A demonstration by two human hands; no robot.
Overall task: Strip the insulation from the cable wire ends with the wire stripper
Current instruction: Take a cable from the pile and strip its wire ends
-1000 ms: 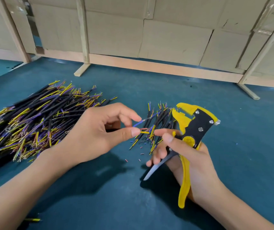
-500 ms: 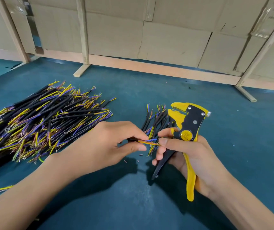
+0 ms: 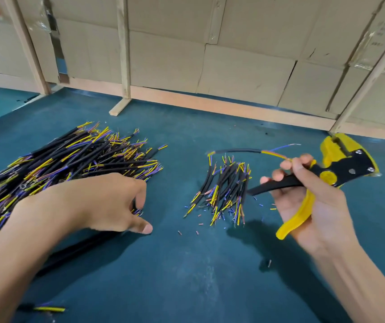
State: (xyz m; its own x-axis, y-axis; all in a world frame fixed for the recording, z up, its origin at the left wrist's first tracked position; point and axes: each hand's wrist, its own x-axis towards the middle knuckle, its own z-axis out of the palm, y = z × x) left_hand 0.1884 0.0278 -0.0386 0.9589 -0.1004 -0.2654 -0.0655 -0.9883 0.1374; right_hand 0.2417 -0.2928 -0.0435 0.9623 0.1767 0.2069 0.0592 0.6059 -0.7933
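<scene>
A big pile of black cables (image 3: pixel 70 164) with yellow and blue wire ends lies at the left of the green table (image 3: pixel 210 276). My left hand (image 3: pixel 93 201) rests at that pile's right edge, fingers curled over cable ends and thumb held apart on the table. A small pile of cables (image 3: pixel 224 192) lies in the middle. My right hand (image 3: pixel 315 206) grips the yellow and black wire stripper (image 3: pixel 345 169), jaws pointing up and right. Its thumb and forefinger also pinch the yellow wire of a single cable (image 3: pixel 238 150), which stretches left above the small pile.
Small cut insulation bits (image 3: pixel 197 233) are scattered around the small pile. One stray cable (image 3: pixel 49 309) lies near the front left. Wooden posts (image 3: pixel 123 54) and a cardboard wall (image 3: pixel 245 71) close off the table's far side.
My left hand let go of the cable and moved left to the big pile. My right hand swung right and up with the stripper, carrying the cable by its yellow wire.
</scene>
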